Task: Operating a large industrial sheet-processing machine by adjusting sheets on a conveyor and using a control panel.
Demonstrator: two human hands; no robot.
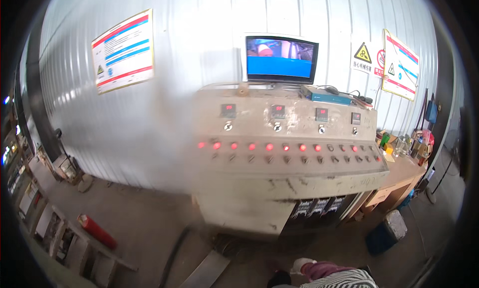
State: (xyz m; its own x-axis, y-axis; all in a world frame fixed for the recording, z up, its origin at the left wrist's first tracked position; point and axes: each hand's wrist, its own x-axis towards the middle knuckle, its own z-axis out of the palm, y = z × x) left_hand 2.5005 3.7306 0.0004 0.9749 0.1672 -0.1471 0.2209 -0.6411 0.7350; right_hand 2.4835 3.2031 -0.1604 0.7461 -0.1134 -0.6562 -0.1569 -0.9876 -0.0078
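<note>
At the lower edge, my right hand (302, 265) shows in a pale glove, below a maroon cuff and a striped sleeve (344, 278). It hangs low in front of the control console (239, 208), apart from it. The fingers are too small and blurred to tell their pose or whether they hold anything. My left hand is out of view. Across the sloping console face runs a row of red lamps (269, 146) above small switches (270, 159). Higher up sit several digital displays (278, 111) with knobs (277, 129) under them.
A monitor (282, 66) and a teal box (329, 96) stand on the console. To the right are a cluttered wooden desk (399, 170) and a dark bin (380, 240). A red cylinder (97, 231) lies at left. A hazy blur covers part of the left-centre view.
</note>
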